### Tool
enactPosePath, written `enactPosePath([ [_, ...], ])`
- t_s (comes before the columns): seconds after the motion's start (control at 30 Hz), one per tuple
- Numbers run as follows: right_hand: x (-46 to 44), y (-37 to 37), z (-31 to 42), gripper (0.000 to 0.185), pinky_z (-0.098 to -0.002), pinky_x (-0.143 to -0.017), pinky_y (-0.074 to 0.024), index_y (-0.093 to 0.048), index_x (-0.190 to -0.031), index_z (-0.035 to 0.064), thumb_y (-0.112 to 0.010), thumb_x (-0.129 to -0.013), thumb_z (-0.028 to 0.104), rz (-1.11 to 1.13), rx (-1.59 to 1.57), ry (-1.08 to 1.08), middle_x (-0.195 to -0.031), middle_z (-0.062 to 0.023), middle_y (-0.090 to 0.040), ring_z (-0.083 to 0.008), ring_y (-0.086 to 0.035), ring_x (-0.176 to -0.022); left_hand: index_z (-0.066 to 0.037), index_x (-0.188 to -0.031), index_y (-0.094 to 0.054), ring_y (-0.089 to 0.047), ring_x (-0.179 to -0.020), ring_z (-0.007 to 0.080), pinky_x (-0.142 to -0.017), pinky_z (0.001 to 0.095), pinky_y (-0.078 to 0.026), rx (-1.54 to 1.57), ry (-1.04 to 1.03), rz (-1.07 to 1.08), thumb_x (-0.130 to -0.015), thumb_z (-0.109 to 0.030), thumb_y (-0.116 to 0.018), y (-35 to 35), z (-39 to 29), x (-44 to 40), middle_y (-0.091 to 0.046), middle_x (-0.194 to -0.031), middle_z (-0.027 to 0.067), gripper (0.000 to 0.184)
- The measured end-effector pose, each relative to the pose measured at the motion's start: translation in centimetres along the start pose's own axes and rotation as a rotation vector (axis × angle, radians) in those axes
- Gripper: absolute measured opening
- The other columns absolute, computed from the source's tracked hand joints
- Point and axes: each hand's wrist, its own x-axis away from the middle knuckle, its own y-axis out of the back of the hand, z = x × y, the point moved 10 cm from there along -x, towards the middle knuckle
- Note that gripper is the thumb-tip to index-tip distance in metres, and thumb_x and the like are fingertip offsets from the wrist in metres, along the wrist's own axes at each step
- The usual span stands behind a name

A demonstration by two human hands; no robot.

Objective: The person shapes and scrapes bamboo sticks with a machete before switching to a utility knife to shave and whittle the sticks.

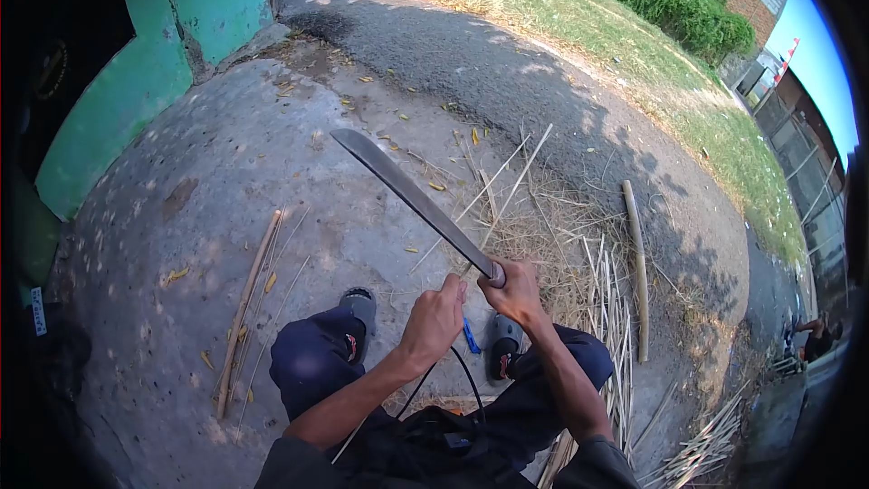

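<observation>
A long machete (pixel 412 195) points up and to the left, its dark blade above the concrete ground. My right hand (pixel 512 294) is closed around its handle, near the metal collar. Just to the left, my left hand (pixel 434 321) is closed in a pinch on a thin bamboo strip (pixel 348 442), whose lower end runs down past my left forearm. The strip's upper part near the blade is hard to make out. Below the hands, between my feet, a blue object (pixel 472 336) lies on the ground.
Split bamboo strips (pixel 614 335) and shavings (pixel 561 217) lie at the right, beside a thick pole (pixel 636 272). Another stick (pixel 249 312) lies at the left. A green wall (pixel 109 118) stands at upper left. A person (pixel 817 340) is at the far right.
</observation>
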Motion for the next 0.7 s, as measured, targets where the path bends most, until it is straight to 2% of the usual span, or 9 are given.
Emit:
enactPosePath([
  [0.07,0.5,-1.1,1.1,0.018,-0.046,-0.064,-0.0524,-0.07,-0.086,0.0017,-0.072,-0.078,0.018,0.051,0.082,0.145,-0.068,-0.0225,-0.063,-0.043,-0.065,-0.064,0.004,-0.102,-0.054,-0.069,-0.083,0.049,-0.068,0.055,-0.053,-0.038,0.02,-0.014,-0.104,-0.004,-0.053,0.4,0.3,0.1,-0.069,-0.082,0.0261,0.008],
  [0.27,-0.2,-1.3,-0.1,0.029,-0.0467,-0.069,-0.0559,-0.077,-0.1,0.0055,-0.072,-0.077,0.021,0.088,0.052,-0.007,-0.073,-0.0244,-0.066,-0.0445,-0.069,-0.072,0.003,-0.101,-0.054,-0.069,-0.079,0.0494,-0.066,0.0563,-0.053,-0.184,0.091,0.01,-0.106,-0.008,-0.055,0.4,0.3,-0.1,-0.068,-0.076,0.0268,0.012],
  [0.33,0.5,-1.6,0.7,0.023,-0.0464,-0.067,-0.0541,-0.075,-0.096,0.0036,-0.07,-0.078,0.018,0.043,0.017,0.107,-0.072,-0.0251,-0.064,-0.0439,-0.068,-0.069,0.002,-0.101,-0.055,-0.069,-0.078,0.0497,-0.064,0.0564,-0.052,-0.097,0.033,-0.027,-0.107,-0.01,-0.055,0.3,0.3,-0.3,-0.067,-0.075,0.0275,0.014],
  [0.4,-0.2,-1.1,0.3,0.017,-0.0458,-0.064,-0.0515,-0.072,-0.088,0.0009,-0.068,-0.08,0.015,0.02,0.046,0.124,-0.068,-0.0243,-0.061,-0.0421,-0.064,-0.063,0.002,-0.1,-0.055,-0.069,-0.077,0.0497,-0.063,0.0564,-0.052,-0.107,0.032,-0.02,-0.107,-0.011,-0.055,0.3,0.5,0.2,-0.067,-0.075,0.0274,0.015],
  [0.5,-3.0,1.3,-2.9,0.016,-0.044,-0.06,-0.0494,-0.07,-0.083,0.0007,-0.068,-0.081,0.016,-0.067,-0.028,-0.071,-0.065,-0.0219,-0.061,-0.0382,-0.06,-0.057,0.002,-0.1,-0.055,-0.069,-0.076,0.0497,-0.062,0.0566,-0.052,-0.112,0.008,0.006,-0.108,-0.012,-0.055,-0.4,0.0,0.9,-0.067,-0.074,0.0275,0.016],
  [0.53,-2.6,1.5,-2.7,0.016,-0.044,-0.06,-0.0494,-0.07,-0.083,0.0007,-0.068,-0.081,0.016,-0.076,-0.025,-0.067,-0.065,-0.0219,-0.061,-0.0382,-0.06,-0.057,0.001,-0.099,-0.055,-0.069,-0.075,0.0498,-0.061,0.0568,-0.051,-0.108,-0.012,0.009,-0.108,-0.013,-0.055,-0.4,-0.3,0.7,-0.067,-0.073,0.0278,0.016],
  [0.6,-0.7,0.5,-1.3,0.016,-0.0442,-0.06,-0.0496,-0.069,-0.081,0.0005,-0.067,-0.08,0.016,0.022,-0.054,0.005,-0.066,-0.0216,-0.061,-0.0383,-0.061,-0.057,0.001,-0.1,-0.055,-0.068,-0.074,0.0501,-0.061,0.0572,-0.051,-0.12,-0.013,-0.004,-0.108,-0.013,-0.055,0.1,-0.8,0.0,-0.066,-0.072,0.0281,0.017],
  [0.63,0.3,0.0,0.2,0.016,-0.044,-0.059,-0.0495,-0.067,-0.078,-0.0003,-0.068,-0.079,0.016,-0.024,-0.056,0.132,-0.065,-0.0209,-0.061,-0.0376,-0.061,-0.056,0.001,-0.1,-0.055,-0.068,-0.073,0.0503,-0.061,0.0576,-0.051,-0.142,0.002,-0.004,-0.108,-0.014,-0.055,0.3,-0.9,-0.2,-0.066,-0.071,0.0285,0.017],
  [0.7,-0.7,-0.1,-0.1,0.017,-0.0443,-0.059,-0.0497,-0.066,-0.078,-0.0004,-0.069,-0.079,0.016,0.006,-0.002,0.121,-0.065,-0.0213,-0.061,-0.0382,-0.062,-0.057,0.001,-0.1,-0.055,-0.069,-0.071,0.0503,-0.059,0.058,-0.052,-0.167,-0.011,-0.027,-0.108,-0.015,-0.054,0.5,-0.6,0.0,-0.065,-0.069,0.0293,0.018],
])
